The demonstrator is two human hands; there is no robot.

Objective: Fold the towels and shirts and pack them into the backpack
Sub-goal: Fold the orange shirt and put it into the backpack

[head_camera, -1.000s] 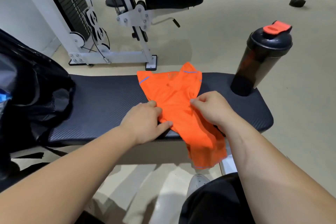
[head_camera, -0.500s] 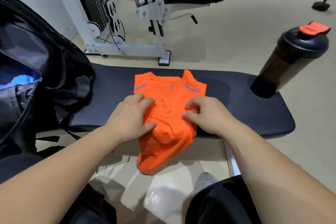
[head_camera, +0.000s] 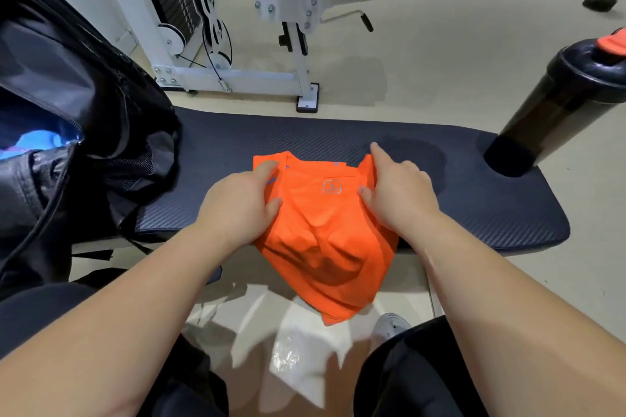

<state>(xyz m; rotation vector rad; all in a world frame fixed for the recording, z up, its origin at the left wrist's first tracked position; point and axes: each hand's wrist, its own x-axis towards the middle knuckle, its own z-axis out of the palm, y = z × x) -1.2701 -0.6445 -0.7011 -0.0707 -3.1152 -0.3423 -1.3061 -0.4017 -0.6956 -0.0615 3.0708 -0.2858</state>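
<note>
The orange sports shirt, pinched at both sides by the left hand and right hand, overhangs the near edge of the padded black desk, so its hanging weight could drag the fold loose.

The black padded gym bench runs crosswise in front of me. My orange shirt lies near its middle, collar away from me, lower part hanging over the near edge. Left of the shirt sits the open black backpack. Well apart to the shirt's right stands a dark shaker bottle.
</note>
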